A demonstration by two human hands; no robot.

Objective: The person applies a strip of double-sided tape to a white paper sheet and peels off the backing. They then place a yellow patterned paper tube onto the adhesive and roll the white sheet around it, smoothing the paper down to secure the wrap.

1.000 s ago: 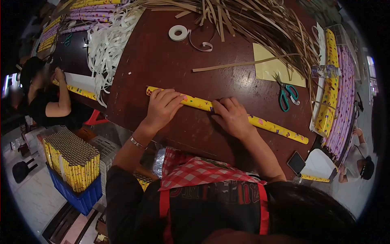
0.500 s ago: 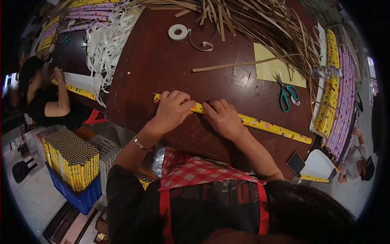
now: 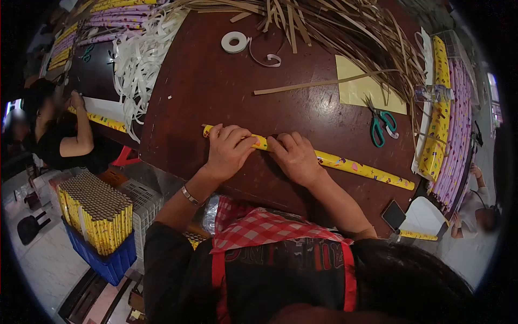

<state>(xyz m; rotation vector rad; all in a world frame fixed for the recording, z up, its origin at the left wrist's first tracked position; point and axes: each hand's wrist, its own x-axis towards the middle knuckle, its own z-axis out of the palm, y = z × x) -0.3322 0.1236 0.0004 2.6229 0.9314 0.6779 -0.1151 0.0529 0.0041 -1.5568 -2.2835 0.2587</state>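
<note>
A long, thin yellow tube (image 3: 367, 171) with a colourful print lies slantwise across the dark red table, its left end higher in the view. My left hand (image 3: 229, 151) is closed over it near that left end, the fingers bent over its top. A short way to the right, my right hand (image 3: 295, 157) grips the same tube with curled fingers. Between the two hands a small stretch of yellow print shows. The undersides of both hands and the tube's surface beneath them are hidden.
Teal-handled scissors (image 3: 379, 129) lie right of the hands, below a yellow sheet (image 3: 350, 89). Brown strips (image 3: 345, 32) heap at the back near a white tape roll (image 3: 234, 42). A phone (image 3: 393, 215) rests at the right edge. A co-worker (image 3: 70, 135) sits at left.
My left hand has shifted very slightly, with its wrist a little lower and further right. The tube and my right hand look nearly the same.
</note>
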